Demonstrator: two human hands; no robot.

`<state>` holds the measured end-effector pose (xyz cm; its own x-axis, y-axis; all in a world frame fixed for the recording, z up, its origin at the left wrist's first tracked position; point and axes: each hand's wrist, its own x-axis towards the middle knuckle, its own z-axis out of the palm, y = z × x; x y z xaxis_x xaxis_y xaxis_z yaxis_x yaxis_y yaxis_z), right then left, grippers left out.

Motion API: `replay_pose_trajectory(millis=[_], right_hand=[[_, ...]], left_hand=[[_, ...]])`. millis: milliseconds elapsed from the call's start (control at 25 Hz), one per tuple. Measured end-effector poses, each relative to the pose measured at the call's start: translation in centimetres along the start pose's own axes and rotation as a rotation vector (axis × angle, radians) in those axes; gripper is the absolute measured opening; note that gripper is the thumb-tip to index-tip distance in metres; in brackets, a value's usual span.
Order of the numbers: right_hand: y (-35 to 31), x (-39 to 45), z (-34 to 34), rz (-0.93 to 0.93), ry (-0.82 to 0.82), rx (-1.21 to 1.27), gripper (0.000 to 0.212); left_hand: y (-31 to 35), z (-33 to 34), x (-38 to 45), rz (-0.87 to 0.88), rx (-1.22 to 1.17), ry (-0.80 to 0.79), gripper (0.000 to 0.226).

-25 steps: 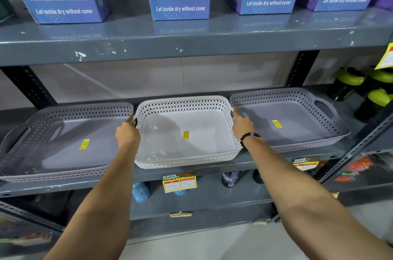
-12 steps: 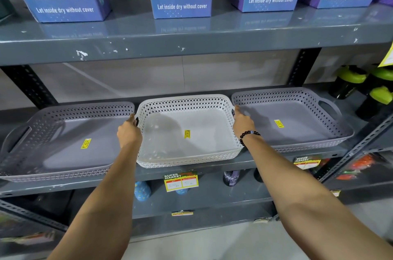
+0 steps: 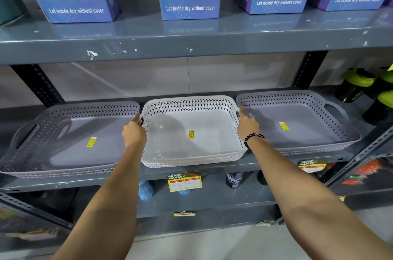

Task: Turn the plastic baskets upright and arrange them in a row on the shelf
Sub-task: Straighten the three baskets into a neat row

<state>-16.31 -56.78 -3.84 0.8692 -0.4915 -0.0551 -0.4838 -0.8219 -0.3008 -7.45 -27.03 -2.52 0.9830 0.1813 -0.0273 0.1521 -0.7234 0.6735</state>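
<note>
On the shelf (image 3: 212,171), left hand (image 3: 134,133) and right hand (image 3: 246,124) grip the upright white basket (image 3: 191,151) by its side handles.

Both forearms bare, no sleeves; black bead bracelet (image 3: 254,138) w/ one pale bead on right wrist.

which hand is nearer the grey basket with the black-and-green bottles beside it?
Right. The right hand grips the white basket at the side bordering that grey basket; the left hand holds the white basket's far side.
</note>
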Motion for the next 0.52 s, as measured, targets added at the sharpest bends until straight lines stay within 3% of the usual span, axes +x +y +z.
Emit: replay_pose_trajectory(millis=[520], right_hand=[[-0.07, -0.07, -0.05, 0.010, 0.076, 0.050, 0.058]], left_hand=[[-0.09, 0.15, 0.16, 0.001, -0.004, 0.008, 0.051]])
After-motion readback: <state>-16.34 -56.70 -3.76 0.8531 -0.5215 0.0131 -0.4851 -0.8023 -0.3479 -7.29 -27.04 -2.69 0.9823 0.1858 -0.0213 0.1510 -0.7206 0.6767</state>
